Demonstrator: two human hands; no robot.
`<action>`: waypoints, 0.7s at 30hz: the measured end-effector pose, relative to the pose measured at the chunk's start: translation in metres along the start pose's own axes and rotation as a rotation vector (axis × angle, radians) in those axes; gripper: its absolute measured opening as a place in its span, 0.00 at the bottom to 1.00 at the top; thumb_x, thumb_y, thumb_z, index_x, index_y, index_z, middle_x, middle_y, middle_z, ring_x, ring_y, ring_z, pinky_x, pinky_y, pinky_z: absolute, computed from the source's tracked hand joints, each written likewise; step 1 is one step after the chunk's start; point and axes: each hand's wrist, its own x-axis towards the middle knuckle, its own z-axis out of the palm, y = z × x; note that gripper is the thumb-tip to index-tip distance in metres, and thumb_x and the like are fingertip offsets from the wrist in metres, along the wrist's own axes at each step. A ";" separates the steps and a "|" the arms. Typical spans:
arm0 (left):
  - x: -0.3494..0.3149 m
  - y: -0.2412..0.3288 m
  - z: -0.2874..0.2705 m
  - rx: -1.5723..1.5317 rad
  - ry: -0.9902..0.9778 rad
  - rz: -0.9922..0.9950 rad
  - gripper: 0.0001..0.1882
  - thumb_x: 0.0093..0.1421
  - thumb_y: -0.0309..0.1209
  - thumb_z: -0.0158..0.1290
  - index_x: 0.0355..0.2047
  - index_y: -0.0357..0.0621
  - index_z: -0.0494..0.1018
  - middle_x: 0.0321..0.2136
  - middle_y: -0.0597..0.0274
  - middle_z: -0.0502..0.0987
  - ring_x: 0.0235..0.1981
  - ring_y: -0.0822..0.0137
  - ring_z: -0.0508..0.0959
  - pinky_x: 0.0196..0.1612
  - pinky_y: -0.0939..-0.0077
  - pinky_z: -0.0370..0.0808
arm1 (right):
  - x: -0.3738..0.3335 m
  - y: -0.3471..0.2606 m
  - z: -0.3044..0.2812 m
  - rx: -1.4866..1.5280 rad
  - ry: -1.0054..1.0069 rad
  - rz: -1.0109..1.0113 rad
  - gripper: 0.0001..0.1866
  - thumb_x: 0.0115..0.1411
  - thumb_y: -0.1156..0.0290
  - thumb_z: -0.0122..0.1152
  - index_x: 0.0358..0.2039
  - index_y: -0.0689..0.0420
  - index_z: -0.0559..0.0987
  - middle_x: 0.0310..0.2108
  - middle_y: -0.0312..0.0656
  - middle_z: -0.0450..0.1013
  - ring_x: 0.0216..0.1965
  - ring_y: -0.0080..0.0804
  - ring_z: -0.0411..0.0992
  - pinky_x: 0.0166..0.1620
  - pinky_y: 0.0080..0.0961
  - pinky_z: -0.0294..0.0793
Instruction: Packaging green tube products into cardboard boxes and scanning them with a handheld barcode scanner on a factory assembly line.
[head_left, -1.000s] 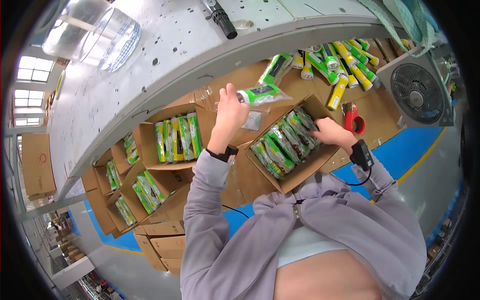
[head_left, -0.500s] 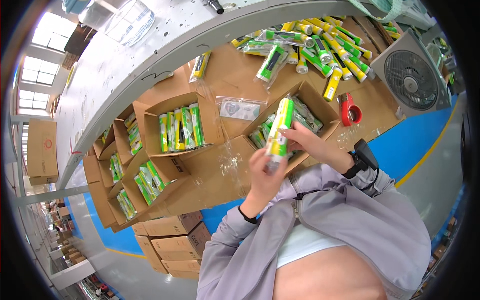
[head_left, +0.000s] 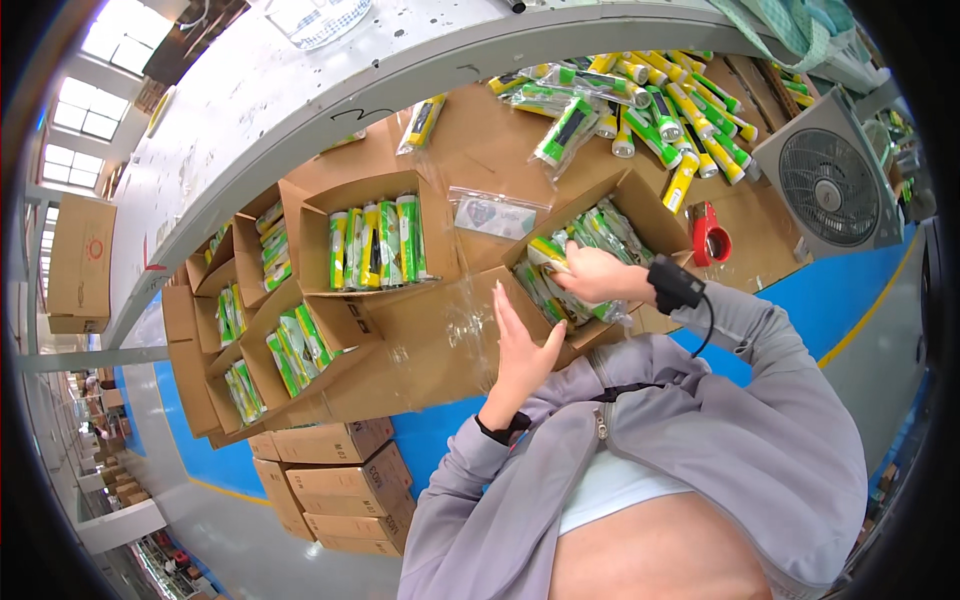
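Cartons (head_left: 188,345) filled with green-and-yellow flashlights (head_left: 371,245) stand left of the open box (head_left: 655,215) on a cardboard-covered worktop (head_left: 425,360), while sealed boxes (head_left: 335,480) are stacked lower down, toward the wearer's side. A clear plastic bag (head_left: 493,213) lies just past the open box's left corner. At its near left wall, a worker's left hand (head_left: 520,355) appears empty, the fingers straight and close together, the thumb spread wide; whether it touches the cardboard cannot be told.

Inside the open box, at the left part of its contents, the right hand (head_left: 595,275) pinches a wrapped flashlight (head_left: 545,252) between bent fingers. The step in hand looks like packing; the next move likely calls for settling the piece into line and letting go without dragging its plastic sleeve. Raised walls and crowded contents leave little room.

Beyond the open box, to its right, spreads a pile of flashlights (head_left: 690,115). A red tape dispenser (head_left: 708,240) sits just beside its right corner, possibly near enough for the right forearm to bump. Farther right stands a grey fan (head_left: 830,185).
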 end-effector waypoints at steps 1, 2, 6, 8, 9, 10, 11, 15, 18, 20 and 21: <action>-0.008 -0.026 0.014 -0.376 -0.207 -0.154 0.46 0.48 0.24 0.58 0.62 0.37 0.41 0.57 0.43 0.58 0.59 0.51 0.62 0.57 0.60 0.64 | 0.002 -0.005 0.010 -0.087 0.034 -0.075 0.29 0.55 0.63 0.49 0.42 0.82 0.60 0.26 0.63 0.73 0.32 0.56 0.74 0.36 0.42 0.74; -0.011 -0.041 0.021 -0.752 -0.415 -0.306 0.52 0.49 0.23 0.57 0.64 0.36 0.32 0.61 0.41 0.51 0.61 0.53 0.59 0.57 0.60 0.64 | 0.002 -0.018 0.014 -0.078 0.034 -0.040 0.27 0.55 0.64 0.49 0.42 0.80 0.61 0.26 0.62 0.73 0.31 0.55 0.74 0.36 0.42 0.74; -0.013 -0.034 0.026 -0.673 -0.475 -0.270 0.55 0.50 0.22 0.55 0.63 0.37 0.23 0.63 0.42 0.49 0.62 0.57 0.56 0.52 0.69 0.71 | 0.012 -0.025 0.043 0.019 0.132 0.032 0.27 0.58 0.63 0.49 0.44 0.78 0.59 0.25 0.60 0.73 0.29 0.56 0.73 0.29 0.44 0.73; -0.015 -0.045 0.029 -0.575 -0.510 -0.199 0.56 0.50 0.22 0.55 0.62 0.38 0.20 0.63 0.41 0.46 0.63 0.56 0.55 0.52 0.71 0.71 | 0.011 -0.025 0.065 0.141 0.279 -0.003 0.26 0.61 0.60 0.48 0.43 0.75 0.60 0.27 0.65 0.71 0.28 0.59 0.72 0.28 0.45 0.72; -0.017 -0.044 0.027 -0.579 -0.532 -0.213 0.56 0.50 0.22 0.55 0.62 0.39 0.19 0.64 0.41 0.44 0.63 0.56 0.55 0.52 0.71 0.71 | 0.014 -0.015 0.078 0.184 0.276 -0.058 0.26 0.60 0.60 0.48 0.44 0.75 0.60 0.29 0.66 0.70 0.30 0.59 0.72 0.31 0.44 0.72; -0.017 -0.043 0.026 -0.582 -0.554 -0.227 0.57 0.49 0.22 0.55 0.62 0.39 0.19 0.64 0.41 0.42 0.63 0.56 0.54 0.52 0.70 0.71 | 0.017 -0.002 0.088 0.228 0.272 -0.113 0.26 0.60 0.61 0.49 0.44 0.75 0.61 0.31 0.67 0.70 0.31 0.59 0.72 0.33 0.43 0.72; -0.018 -0.043 0.024 -0.596 -0.524 -0.217 0.57 0.50 0.21 0.56 0.62 0.41 0.18 0.65 0.44 0.39 0.63 0.56 0.54 0.52 0.70 0.71 | 0.014 0.006 0.086 0.227 0.266 -0.109 0.26 0.60 0.61 0.49 0.44 0.75 0.61 0.31 0.67 0.70 0.31 0.59 0.72 0.33 0.43 0.72; -0.017 -0.048 0.018 -0.845 -0.563 -0.315 0.58 0.50 0.19 0.56 0.63 0.45 0.18 0.66 0.47 0.38 0.64 0.56 0.53 0.52 0.69 0.71 | -0.006 0.003 0.030 0.218 -0.189 -0.133 0.18 0.55 0.64 0.56 0.37 0.69 0.73 0.31 0.62 0.73 0.35 0.55 0.73 0.40 0.40 0.71; -0.016 -0.050 0.021 -0.857 -0.592 -0.289 0.58 0.51 0.18 0.56 0.63 0.47 0.18 0.66 0.50 0.36 0.64 0.55 0.51 0.52 0.68 0.72 | 0.003 0.015 0.047 0.171 -0.170 -0.113 0.15 0.55 0.66 0.58 0.35 0.67 0.76 0.30 0.59 0.73 0.34 0.53 0.73 0.39 0.39 0.71; -0.017 -0.051 0.023 -0.826 -0.591 -0.278 0.58 0.51 0.18 0.56 0.63 0.47 0.18 0.66 0.49 0.35 0.65 0.55 0.49 0.51 0.67 0.73 | 0.010 0.024 0.064 0.143 -0.155 -0.109 0.15 0.54 0.66 0.58 0.35 0.67 0.76 0.30 0.58 0.74 0.34 0.53 0.73 0.39 0.39 0.71; -0.017 -0.051 0.023 -0.831 -0.590 -0.287 0.58 0.51 0.18 0.56 0.63 0.47 0.18 0.66 0.49 0.35 0.65 0.55 0.49 0.51 0.67 0.73 | 0.011 0.027 0.069 0.159 -0.115 -0.112 0.15 0.54 0.66 0.59 0.35 0.67 0.76 0.30 0.59 0.73 0.33 0.52 0.73 0.39 0.39 0.70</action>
